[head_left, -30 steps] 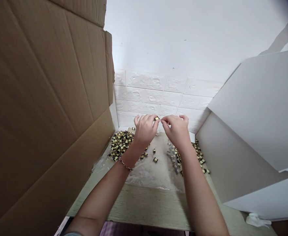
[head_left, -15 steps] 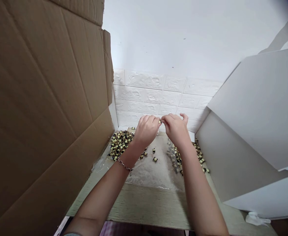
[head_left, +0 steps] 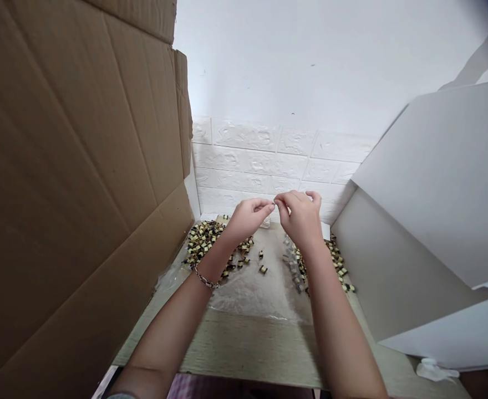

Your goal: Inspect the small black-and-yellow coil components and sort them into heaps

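My left hand (head_left: 250,217) and my right hand (head_left: 301,215) meet fingertip to fingertip above the plastic sheet. Each is closed in a pinch. Only a tiny dark bit shows where the fingertips touch; most of what they hold is hidden, though a small yellow-and-black transformer showed there a moment earlier. Below my left wrist spreads a heap of similar small transformers (head_left: 204,239), with thin brownish wires among them. A second pile of transformers (head_left: 339,260) lies around my right forearm, partly covered by it. Two loose transformers (head_left: 263,269) rest between the arms.
Clear plastic sheeting (head_left: 252,296) covers part of the pale wooden table (head_left: 248,338). A tall cardboard wall (head_left: 81,183) closes off the left side, and white panels (head_left: 410,266) stand at the right. Behind is a white brick-patterned wall (head_left: 264,163). A crumpled white scrap (head_left: 435,370) lies front right.
My left hand has turned, so its thumb now shows and its fingers point right. The transformer visible between the fingertips is now mostly hidden. My right hand has barely moved.
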{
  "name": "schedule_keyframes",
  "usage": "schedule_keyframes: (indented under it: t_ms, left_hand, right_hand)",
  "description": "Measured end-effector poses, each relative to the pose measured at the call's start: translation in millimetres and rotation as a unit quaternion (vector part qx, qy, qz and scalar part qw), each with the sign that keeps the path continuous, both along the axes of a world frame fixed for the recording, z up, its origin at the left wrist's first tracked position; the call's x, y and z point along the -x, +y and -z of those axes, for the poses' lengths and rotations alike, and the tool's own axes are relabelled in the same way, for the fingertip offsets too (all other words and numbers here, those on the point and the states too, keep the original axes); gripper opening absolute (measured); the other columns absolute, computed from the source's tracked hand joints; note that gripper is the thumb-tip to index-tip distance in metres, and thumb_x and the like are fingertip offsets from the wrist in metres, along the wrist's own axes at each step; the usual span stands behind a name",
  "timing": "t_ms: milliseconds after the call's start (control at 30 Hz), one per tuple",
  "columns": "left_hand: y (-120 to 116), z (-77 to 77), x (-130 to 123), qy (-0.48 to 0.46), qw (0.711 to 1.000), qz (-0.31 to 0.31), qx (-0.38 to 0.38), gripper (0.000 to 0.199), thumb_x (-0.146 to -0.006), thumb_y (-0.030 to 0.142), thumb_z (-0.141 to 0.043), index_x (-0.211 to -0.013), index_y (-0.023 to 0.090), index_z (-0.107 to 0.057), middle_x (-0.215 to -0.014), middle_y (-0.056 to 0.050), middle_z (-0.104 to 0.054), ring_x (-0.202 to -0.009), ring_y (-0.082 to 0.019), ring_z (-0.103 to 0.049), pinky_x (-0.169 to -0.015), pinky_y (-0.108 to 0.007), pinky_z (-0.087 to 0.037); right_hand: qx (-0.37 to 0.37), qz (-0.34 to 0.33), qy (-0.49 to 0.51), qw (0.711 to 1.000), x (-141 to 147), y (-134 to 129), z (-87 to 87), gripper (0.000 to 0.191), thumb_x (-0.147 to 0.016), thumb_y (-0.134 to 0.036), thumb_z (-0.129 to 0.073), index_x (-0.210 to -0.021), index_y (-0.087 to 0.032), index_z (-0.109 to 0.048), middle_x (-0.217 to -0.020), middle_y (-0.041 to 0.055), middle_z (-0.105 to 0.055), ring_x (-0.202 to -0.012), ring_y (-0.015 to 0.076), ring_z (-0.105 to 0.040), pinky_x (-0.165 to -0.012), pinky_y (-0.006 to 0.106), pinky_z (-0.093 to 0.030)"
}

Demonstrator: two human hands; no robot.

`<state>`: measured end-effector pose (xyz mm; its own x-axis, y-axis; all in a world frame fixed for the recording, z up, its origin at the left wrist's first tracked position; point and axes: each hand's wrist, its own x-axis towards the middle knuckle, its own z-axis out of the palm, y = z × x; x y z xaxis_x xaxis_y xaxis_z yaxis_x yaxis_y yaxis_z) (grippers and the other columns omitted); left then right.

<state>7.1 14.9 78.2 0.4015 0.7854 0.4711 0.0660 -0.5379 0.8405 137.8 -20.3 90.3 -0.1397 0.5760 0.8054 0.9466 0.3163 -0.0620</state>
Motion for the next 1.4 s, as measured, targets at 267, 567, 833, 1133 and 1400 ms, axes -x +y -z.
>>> schedule_keyframes:
  t_ms: [267,567,833,1133,1400]
  left_hand:
    - [3.0,0.4,-1.2,-0.162,0.949,0.108,0.248,0.022,-0.065,0.032,-0.063,-0.069,0.011,-0.059,-0.068,-0.001,-0.055,-0.060,-0.006,-0.047,-0.063,-0.020,-0.036]
    - [5.4,2.3,1.6,-0.224,0.901,0.176,0.328,0.019,-0.068,0.027,-0.064,-0.076,0.011,-0.058,-0.069,0.000,-0.055,-0.059,-0.005,-0.050,-0.063,-0.021,-0.041]
    - [3.9,1.6,1.6,-0.239,0.892,0.174,0.343,0.019,-0.068,0.025,-0.064,-0.078,0.011,-0.057,-0.069,0.000,-0.056,-0.059,-0.005,-0.051,-0.063,-0.021,-0.042]
    - [4.8,1.6,0.9,-0.245,0.891,0.167,0.344,0.019,-0.068,0.026,-0.064,-0.077,0.011,-0.057,-0.069,0.001,-0.055,-0.057,-0.005,-0.050,-0.062,-0.020,-0.041]
    - [3.1,2.4,0.1,-0.258,0.888,0.176,0.337,0.019,-0.069,0.026,-0.064,-0.076,0.011,-0.056,-0.069,0.001,-0.054,-0.058,-0.005,-0.050,-0.064,-0.020,-0.041]
  right_hand:
    - [-0.006,-0.013,0.001,1.000,-2.0,-1.2,-3.2,0.012,-0.082,-0.019,-0.043,-0.078,-0.020,-0.054,-0.078,-0.0010,-0.062,-0.076,0.0133,-0.055,-0.084,0.032,-0.023]
    - [-0.008,-0.032,-0.011,0.999,-1.7,-3.6,-5.3,0.012,-0.083,-0.020,-0.043,-0.078,-0.020,-0.054,-0.078,-0.0008,-0.061,-0.074,0.0125,-0.054,-0.076,0.029,-0.028]
    - [-0.012,-0.031,-0.023,0.999,-0.4,-4.6,-6.2,0.014,-0.083,-0.019,-0.041,-0.079,-0.019,-0.054,-0.076,-0.0001,-0.061,-0.072,0.0128,-0.053,-0.075,0.029,-0.028]
    - [-0.009,-0.023,-0.031,0.999,-0.1,-4.2,-5.4,0.014,-0.084,-0.020,-0.040,-0.080,-0.019,-0.054,-0.078,0.0001,-0.061,-0.073,0.0136,-0.053,-0.076,0.029,-0.028]
    - [0.004,-0.051,-0.019,0.999,1.1,-2.0,-4.0,0.012,-0.083,-0.017,-0.041,-0.079,-0.019,-0.052,-0.077,-0.0002,-0.060,-0.073,0.0130,-0.052,-0.074,0.028,-0.030]
